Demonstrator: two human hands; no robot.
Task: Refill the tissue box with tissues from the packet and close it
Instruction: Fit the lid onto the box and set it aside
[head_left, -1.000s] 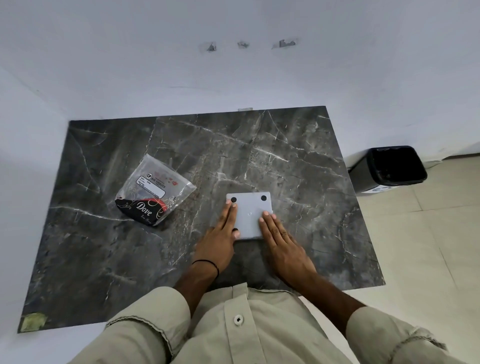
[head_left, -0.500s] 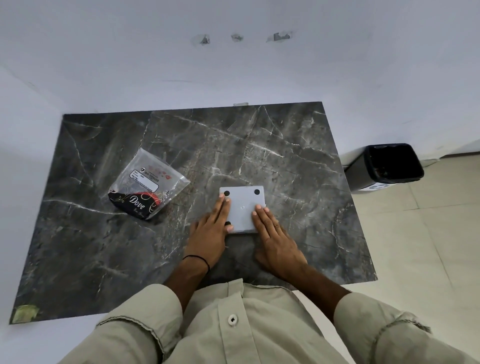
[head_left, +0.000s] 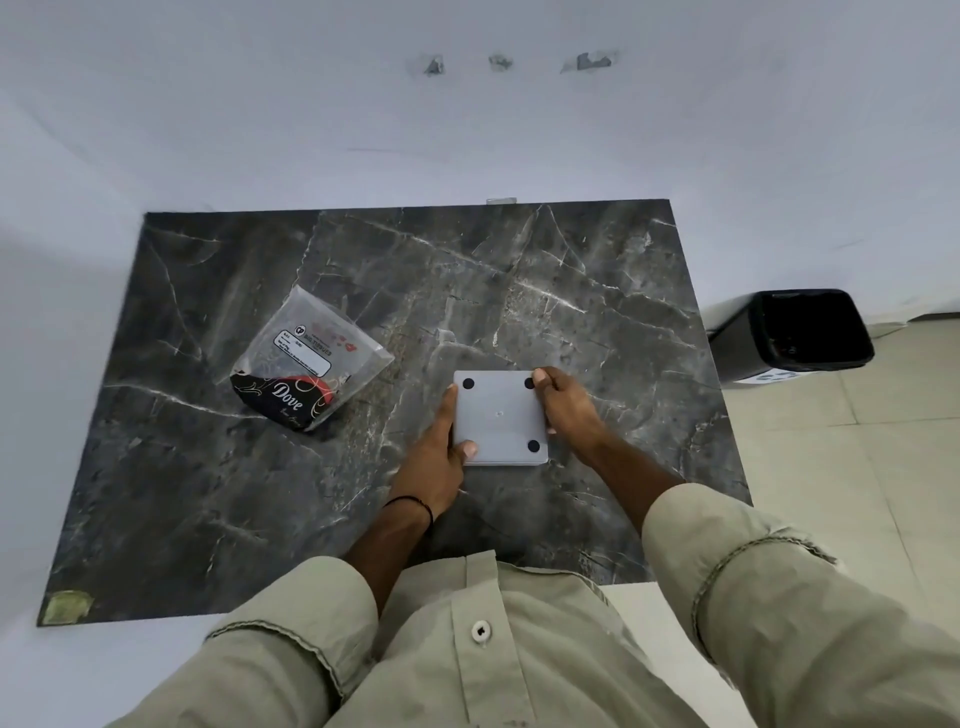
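A flat grey tissue box (head_left: 500, 415) lies on the dark marble table (head_left: 597, 322), its face with black round pads turned up. My left hand (head_left: 435, 457) grips its left side, thumb on the near left corner. My right hand (head_left: 566, 405) grips its right side, fingers curled over the far right corner. To the left lies the tissue packet (head_left: 306, 364), a clear plastic bag with a white label and a black and red "Dove" print. It looks nearly flat; I cannot tell how many tissues are inside.
A black waste bin (head_left: 800, 332) stands on the tiled floor beyond the table's right edge. White walls close in at the back and left. A yellowish patch (head_left: 67, 605) marks the table's near left corner.
Both hands lay flat on the near part of the box before. Now they have slid to its two sides and closed on it. The box seems to stay in place.
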